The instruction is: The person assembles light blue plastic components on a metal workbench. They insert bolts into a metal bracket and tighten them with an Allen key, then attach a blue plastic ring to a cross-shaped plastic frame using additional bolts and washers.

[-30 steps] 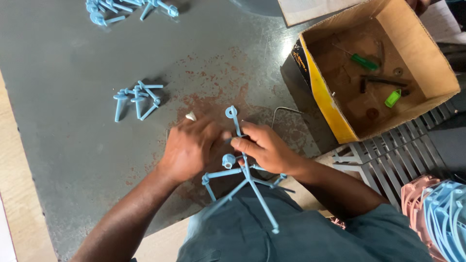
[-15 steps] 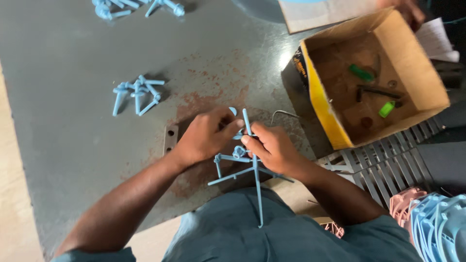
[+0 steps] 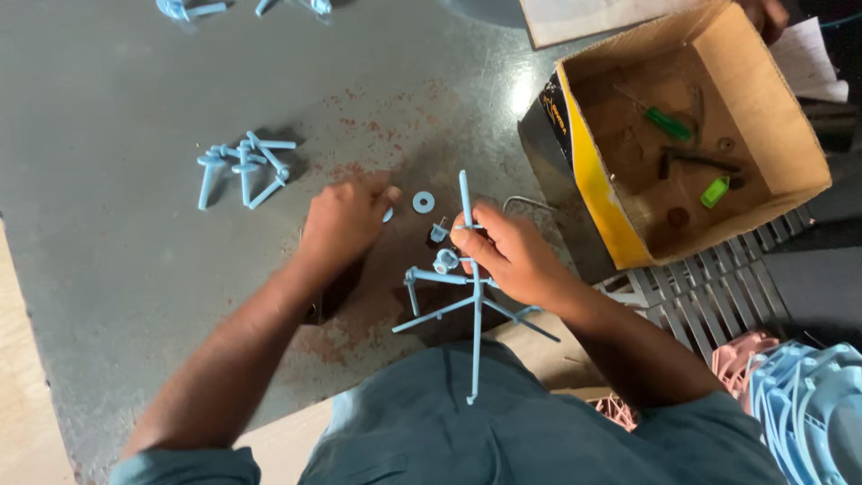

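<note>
Your right hand (image 3: 516, 256) is clamped on the blue rod assembly (image 3: 473, 296), long axis running toward your body, while your left hand (image 3: 346, 220), fingers loosely together, rests just left of the small washer (image 3: 423, 202) on the desk (image 3: 117, 108).

Left hand (image 3: 346, 220) has left the blue rod frame (image 3: 471, 287) — now reaching toward a washer (image 3: 423, 202).

Teal short-sleeved shirt (creased), bare forearms
</note>
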